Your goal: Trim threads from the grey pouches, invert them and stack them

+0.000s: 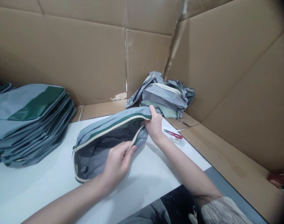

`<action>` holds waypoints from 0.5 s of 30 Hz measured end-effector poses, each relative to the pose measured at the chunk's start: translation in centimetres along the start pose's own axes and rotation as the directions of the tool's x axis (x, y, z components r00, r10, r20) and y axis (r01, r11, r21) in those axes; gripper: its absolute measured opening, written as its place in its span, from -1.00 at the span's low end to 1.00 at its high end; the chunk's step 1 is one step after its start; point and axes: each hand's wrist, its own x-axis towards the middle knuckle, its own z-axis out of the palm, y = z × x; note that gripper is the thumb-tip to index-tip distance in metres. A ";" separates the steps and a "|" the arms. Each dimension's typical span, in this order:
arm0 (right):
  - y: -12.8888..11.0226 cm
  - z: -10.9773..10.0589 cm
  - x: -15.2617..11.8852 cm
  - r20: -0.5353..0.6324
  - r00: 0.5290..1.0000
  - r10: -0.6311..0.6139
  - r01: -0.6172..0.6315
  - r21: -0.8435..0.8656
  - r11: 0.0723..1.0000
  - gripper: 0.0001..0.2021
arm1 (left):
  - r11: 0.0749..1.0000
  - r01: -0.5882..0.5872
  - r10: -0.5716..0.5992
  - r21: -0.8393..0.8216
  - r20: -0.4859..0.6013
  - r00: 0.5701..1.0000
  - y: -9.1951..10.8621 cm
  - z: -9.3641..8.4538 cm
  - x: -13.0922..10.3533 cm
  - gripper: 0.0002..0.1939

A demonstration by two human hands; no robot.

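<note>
A grey-blue zippered bag (97, 126) with a green stripe and cream zipper tape lies unzipped on the white table, its dark grey lining showing. My left hand (118, 160) pinches the near edge of the opening, along the zipper tape. At the bag's right end, my right hand (154, 124) is closed around the fabric at the far edge. The fingertips of my right hand are partly hidden behind the cloth. Just right of that hand, red-handled thread snips (172, 134) rest on the table beside a scrap of clear plastic.
A tall stack of grey and green bags (36, 121) stands on the left. Crumpled grey bags (163, 96) are heaped in the back corner. Cardboard walls (86, 53) enclose the back and right of the white table (149, 199). A red item (278, 179) sits at the far right.
</note>
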 end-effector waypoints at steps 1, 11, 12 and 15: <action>0.2 0.1 0.1 -0.001 1.000 0.022 -0.022 0.026 0.999 -0.86 | 0.999 -0.040 0.041 -0.008 0.048 0.998 -0.1 0.1 -0.1 -0.78; 0.8 -0.4 -2.1 0.633 0.678 0.372 -0.658 0.299 0.691 -0.65 | 0.988 0.127 -0.111 -0.087 0.163 0.980 -1.7 1.3 2.2 -0.61; 0.5 -0.3 -2.5 0.689 0.636 0.347 -0.689 0.305 0.657 -0.65 | 0.987 0.130 -0.114 -0.094 0.160 0.981 -1.9 1.4 2.4 -0.64; 0.0 0.4 -3.1 0.746 0.600 0.289 -0.716 0.340 0.609 -0.65 | 0.974 0.179 -0.155 -0.138 0.167 0.974 -2.2 1.8 2.6 -0.67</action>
